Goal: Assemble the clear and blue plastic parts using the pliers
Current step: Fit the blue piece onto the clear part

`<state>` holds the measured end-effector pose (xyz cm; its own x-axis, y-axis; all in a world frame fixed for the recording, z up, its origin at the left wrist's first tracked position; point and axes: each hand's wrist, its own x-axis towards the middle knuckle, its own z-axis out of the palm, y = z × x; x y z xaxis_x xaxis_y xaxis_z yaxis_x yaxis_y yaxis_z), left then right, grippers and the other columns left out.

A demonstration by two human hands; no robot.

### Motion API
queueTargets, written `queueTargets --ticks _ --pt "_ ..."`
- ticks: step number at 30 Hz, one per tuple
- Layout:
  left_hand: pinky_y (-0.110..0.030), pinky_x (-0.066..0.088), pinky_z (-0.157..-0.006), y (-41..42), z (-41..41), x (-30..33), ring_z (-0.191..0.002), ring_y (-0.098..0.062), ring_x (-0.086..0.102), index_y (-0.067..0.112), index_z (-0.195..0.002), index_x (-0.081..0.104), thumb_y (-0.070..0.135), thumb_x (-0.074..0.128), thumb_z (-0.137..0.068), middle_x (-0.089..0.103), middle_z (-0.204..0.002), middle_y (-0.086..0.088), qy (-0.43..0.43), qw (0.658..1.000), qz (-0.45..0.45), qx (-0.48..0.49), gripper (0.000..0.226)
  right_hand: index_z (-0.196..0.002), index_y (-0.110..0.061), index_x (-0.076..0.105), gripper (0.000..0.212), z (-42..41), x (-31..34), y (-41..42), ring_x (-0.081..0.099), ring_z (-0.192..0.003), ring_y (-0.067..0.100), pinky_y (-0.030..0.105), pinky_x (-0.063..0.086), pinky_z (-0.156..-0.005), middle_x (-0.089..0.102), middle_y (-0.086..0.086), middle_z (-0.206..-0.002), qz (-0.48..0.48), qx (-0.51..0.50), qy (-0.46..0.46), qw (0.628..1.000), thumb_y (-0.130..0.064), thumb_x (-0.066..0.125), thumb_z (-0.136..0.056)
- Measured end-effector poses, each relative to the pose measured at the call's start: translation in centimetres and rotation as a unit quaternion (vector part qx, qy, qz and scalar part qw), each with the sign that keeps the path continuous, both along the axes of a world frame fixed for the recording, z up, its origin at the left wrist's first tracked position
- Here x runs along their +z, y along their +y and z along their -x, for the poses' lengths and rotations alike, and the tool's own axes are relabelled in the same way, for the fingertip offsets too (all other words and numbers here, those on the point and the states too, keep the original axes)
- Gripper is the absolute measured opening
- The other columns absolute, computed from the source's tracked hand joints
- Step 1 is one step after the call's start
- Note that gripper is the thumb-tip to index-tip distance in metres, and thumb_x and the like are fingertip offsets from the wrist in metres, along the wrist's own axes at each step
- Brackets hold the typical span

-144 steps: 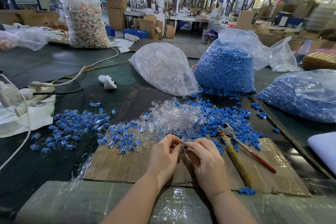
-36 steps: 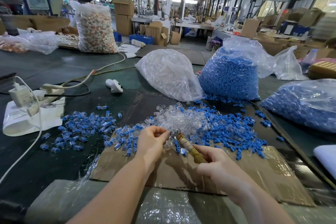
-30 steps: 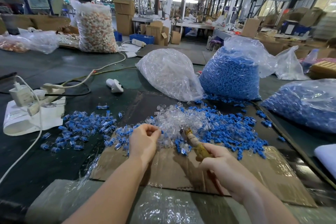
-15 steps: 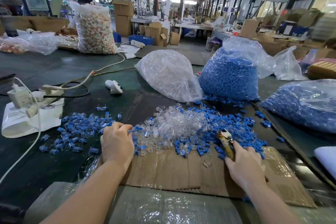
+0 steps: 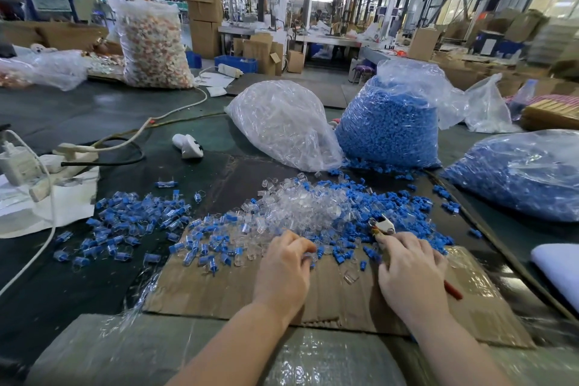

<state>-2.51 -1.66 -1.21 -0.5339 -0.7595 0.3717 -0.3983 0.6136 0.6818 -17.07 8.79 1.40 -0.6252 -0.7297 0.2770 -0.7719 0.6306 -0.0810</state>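
Both hands work at the near edge of the parts heap on the cardboard (image 5: 219, 288) that covers the tabletop (image 5: 78, 122). The left hand (image 5: 283, 269) curls its fingertips around a small clear-and-blue piece (image 5: 310, 255) — its grip is clamped on that part. The right hand (image 5: 410, 266) rests over the pliers (image 5: 383, 224), fingers curled on the handles; the metal nose pokes out ahead of the knuckles and a red handle tip shows behind the palm. Clear parts (image 5: 300, 204) lie heaped just beyond the hands, blue parts (image 5: 404, 200) spread to the right. Assembled pieces (image 5: 138, 216) lie scattered to the left — bags of clear (image 5: 282, 122) and blue (image 5: 388, 125) stock stand behind.
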Motion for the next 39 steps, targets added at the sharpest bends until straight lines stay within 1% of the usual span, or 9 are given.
queueTargets --ticks 3,10,20,23,25,29,32,34,39 --pt "-0.008 0.042 -0.080 1.0 0.9 0.1 -0.087 -0.001 0.049 0.018 -0.110 0.065 0.014 0.058 -0.090 0.050 -0.094 0.014 0.002 0.999 0.004 -0.048 0.021 -0.120 -0.043 0.053 0.035 -0.3 0.1 -0.2 0.038 -0.117 0.008 0.037 0.018 -0.103 0.047 -0.019 -0.125 -0.024 0.034 -0.011 0.999 -0.025 0.042 -0.092" --pt "-0.026 0.037 -0.096 2.8 3.0 0.1 -0.105 -0.014 0.043 0.020 -0.126 0.057 0.020 0.049 -0.095 0.052 -0.115 0.000 -0.100 0.980 0.034 -0.168 0.032 -0.117 -0.050 0.054 0.028 0.0 -0.6 -0.7 0.039 -0.110 0.009 0.039 0.020 -0.096 0.052 -0.022 -0.115 -0.060 0.073 0.014 0.995 -0.039 0.038 -0.096" --pt "-0.014 0.045 -0.081 1.2 2.0 0.6 -0.084 -0.005 0.055 0.017 -0.088 0.061 0.019 0.063 -0.087 0.052 -0.093 0.009 -0.038 0.996 -0.042 -0.067 0.003 -0.093 -0.035 0.056 0.012 -0.7 -0.9 -1.7 0.048 -0.101 0.009 0.032 0.018 -0.089 0.063 -0.015 -0.095 0.015 0.074 -0.019 0.997 -0.026 0.048 -0.092" --pt "-0.008 0.047 -0.072 0.3 1.0 1.0 -0.079 -0.003 0.058 0.024 -0.077 0.054 0.018 0.063 -0.086 0.056 -0.089 0.009 -0.008 0.994 -0.099 -0.035 0.014 -0.089 -0.033 0.056 0.014 -1.0 -0.9 -1.9 0.051 -0.098 0.009 0.031 0.020 -0.089 0.063 -0.013 -0.089 0.039 0.078 -0.036 0.996 -0.020 0.052 -0.089" --pt "-0.003 0.044 -0.067 -0.1 0.5 1.1 -0.074 -0.002 0.057 0.026 -0.076 0.052 0.017 0.064 -0.085 0.056 -0.086 0.010 0.015 0.992 -0.127 -0.011 0.017 -0.090 -0.032 0.056 0.015 -1.1 -0.9 -2.1 0.051 -0.098 0.008 0.030 0.023 -0.089 0.062 -0.013 -0.091 0.049 0.083 -0.044 0.994 -0.017 0.053 -0.089" --pt "-0.021 0.051 -0.083 -0.4 0.0 0.8 -0.084 -0.005 0.060 0.024 -0.098 0.063 0.016 0.063 -0.086 0.057 -0.091 0.013 0.054 0.987 -0.151 -0.012 0.015 -0.089 -0.027 0.056 0.017 -1.4 -1.1 -2.3 0.054 -0.093 0.012 0.031 0.033 -0.087 0.061 -0.010 -0.089 0.082 0.092 -0.061 0.991 -0.010 0.053 -0.088" --pt "-0.025 0.052 -0.085 -0.5 -0.1 0.5 -0.086 -0.008 0.060 0.020 -0.095 0.068 0.013 0.063 -0.086 0.057 -0.092 0.012 0.078 0.983 -0.167 -0.003 0.012 -0.103 -0.023 0.060 0.030 -2.0 -1.2 -2.4 0.057 -0.094 0.016 0.034 0.041 -0.086 0.064 -0.006 -0.093 0.123 0.099 -0.076 0.984 -0.001 0.051 -0.086" --pt "-0.023 0.051 -0.083 -0.6 0.0 0.3 -0.084 -0.007 0.060 0.024 -0.087 0.068 0.013 0.064 -0.085 0.057 -0.090 0.014 0.083 0.983 -0.162 0.007 0.011 -0.111 -0.019 0.063 0.037 -2.3 -1.3 -2.6 0.058 -0.096 0.018 0.036 0.044 -0.087 0.065 -0.003 -0.099 0.152 0.109 -0.078 0.979 0.004 0.051 -0.084" --pt "-0.008 0.039 -0.064 -0.4 0.5 0.1 -0.078 -0.002 0.054 0.030 -0.079 0.065 0.019 0.069 -0.083 0.047 -0.089 0.018 0.073 0.988 -0.129 0.044 0.012 -0.093 -0.009 0.068 0.022 -3.2 -1.4 -3.0 0.055 -0.090 0.016 0.028 0.046 -0.084 0.061 0.000 -0.092 0.198 0.131 -0.111 0.965 0.006 0.056 -0.082"
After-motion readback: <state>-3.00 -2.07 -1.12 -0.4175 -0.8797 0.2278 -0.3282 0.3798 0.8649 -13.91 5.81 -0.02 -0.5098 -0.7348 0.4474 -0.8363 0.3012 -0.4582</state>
